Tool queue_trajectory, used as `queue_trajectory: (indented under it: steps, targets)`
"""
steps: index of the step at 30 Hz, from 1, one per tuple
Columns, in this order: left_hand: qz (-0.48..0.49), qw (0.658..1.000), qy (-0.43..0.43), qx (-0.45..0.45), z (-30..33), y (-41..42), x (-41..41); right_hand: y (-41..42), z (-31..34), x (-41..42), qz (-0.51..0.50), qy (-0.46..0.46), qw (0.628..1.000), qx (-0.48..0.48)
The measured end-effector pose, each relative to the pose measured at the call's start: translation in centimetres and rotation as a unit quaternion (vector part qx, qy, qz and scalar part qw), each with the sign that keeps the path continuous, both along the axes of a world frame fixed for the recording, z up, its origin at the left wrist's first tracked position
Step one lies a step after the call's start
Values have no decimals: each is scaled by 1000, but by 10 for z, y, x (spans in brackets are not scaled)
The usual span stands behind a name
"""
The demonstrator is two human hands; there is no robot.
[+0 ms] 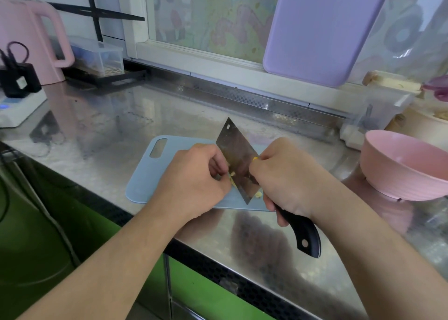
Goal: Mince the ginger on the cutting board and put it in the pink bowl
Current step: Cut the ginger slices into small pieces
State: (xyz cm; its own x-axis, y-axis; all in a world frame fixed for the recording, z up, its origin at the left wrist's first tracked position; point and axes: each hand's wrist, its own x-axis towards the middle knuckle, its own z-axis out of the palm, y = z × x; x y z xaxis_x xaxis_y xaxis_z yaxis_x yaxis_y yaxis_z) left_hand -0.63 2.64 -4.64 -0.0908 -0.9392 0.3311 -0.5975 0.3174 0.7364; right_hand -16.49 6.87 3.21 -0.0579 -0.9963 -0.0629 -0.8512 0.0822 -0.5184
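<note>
Mincing the ginger (233, 177) on the blue cutting board (145, 174), near the front edge of the steel worktop (109, 125). Gripping the black handle of the cleaver (236, 157) in the right hand (288, 174), fingers wrapped round it where it meets the blade, butt of the handle sticking out past the board toward the worktop's front edge. Standing the blade steeply, one corner down on the board, the corner with the hanging hole pointing up and away. Curling the left hand (196, 176) against the blade's left face, fingers bent inward, seemingly pinching or steadying the pale yellow ginger there; hard telling how much is being held, since the fingers and blade are hiding most of it. Showing only small yellow bits: some at the left fingertips, a fleck beside the lower blade corner, another by the right thumb. Keeping the pink bowl (402, 166) waiting near the worktop's right edge, well apart from the board, nothing visibly inside. Judging the step as chopping, far from done. Needing next a finer chop with fingertips tucked clear of the edge, then gathering the bits onto the blade and carrying them right to the bowl.
</note>
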Motion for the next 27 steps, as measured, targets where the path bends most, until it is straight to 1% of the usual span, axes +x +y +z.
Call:
queue_trajectory:
  steps: [5,9,13,17,19,21,25,27]
  targets:
    - [10,1000,-23,-3,1,0,0,1,-4,12,19,14,1000,-1]
    - [6,1000,-27,-4,1,-1,0,-3,-8,15,13,12,1000,-6]
    - [6,1000,-7,0,0,-2,0,-6,-9,2,-13,-21,1000,2]
    - [40,998,36,-12,-1,-2,1,-5,3,-8,-31,-81,996,-20]
    - [38,998,38,-23,-1,-3,1,-5,7,-12,-44,-93,994,-34]
    - [31,999,2,-41,-2,-4,1,-5,7,-14,-54,-100,993,-37]
    - [-10,988,-125,-86,-4,-6,-4,-4,6,-14,-60,-102,992,-40]
    - [-22,983,-158,-94,-5,-8,-6,-4,6,-13,-60,-104,992,-40]
